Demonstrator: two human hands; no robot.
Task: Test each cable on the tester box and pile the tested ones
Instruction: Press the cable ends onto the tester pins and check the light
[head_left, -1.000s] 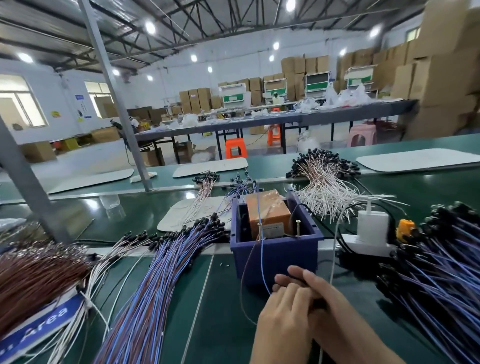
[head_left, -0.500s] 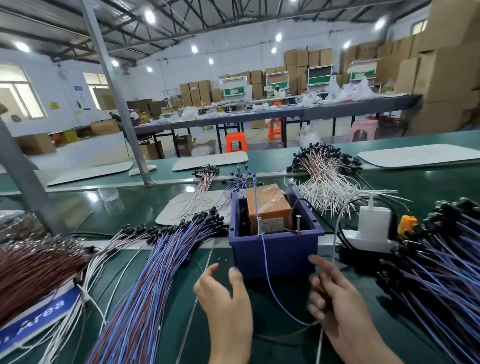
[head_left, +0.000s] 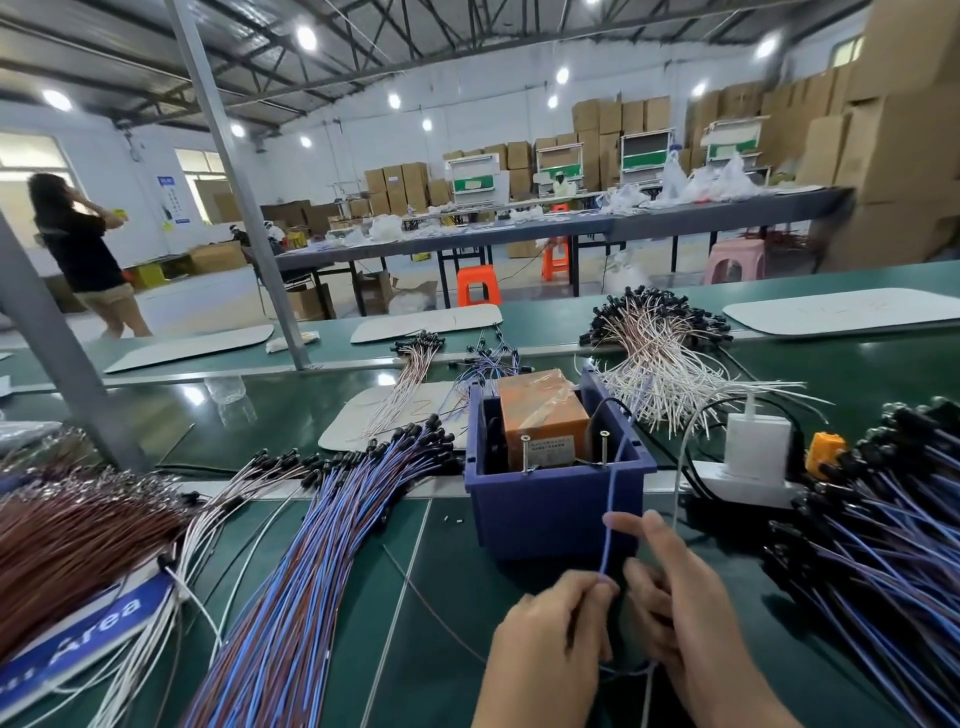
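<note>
— Cable, blue: where?
— Runs from tester box pin down to left hand, fingers pinched on it, above table.
— Right hand?
— Alongside the cable; fingers half-curled, grip cannot be told.

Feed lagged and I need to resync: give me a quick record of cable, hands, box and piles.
cable: blue, rises from the hands over the box rim by the right pin
left hand: pinches cable's lower part
right hand: fingers touch cable higher up; grip unclear
box: blue, orange unit inside
piles: left pile, right pile
</note>
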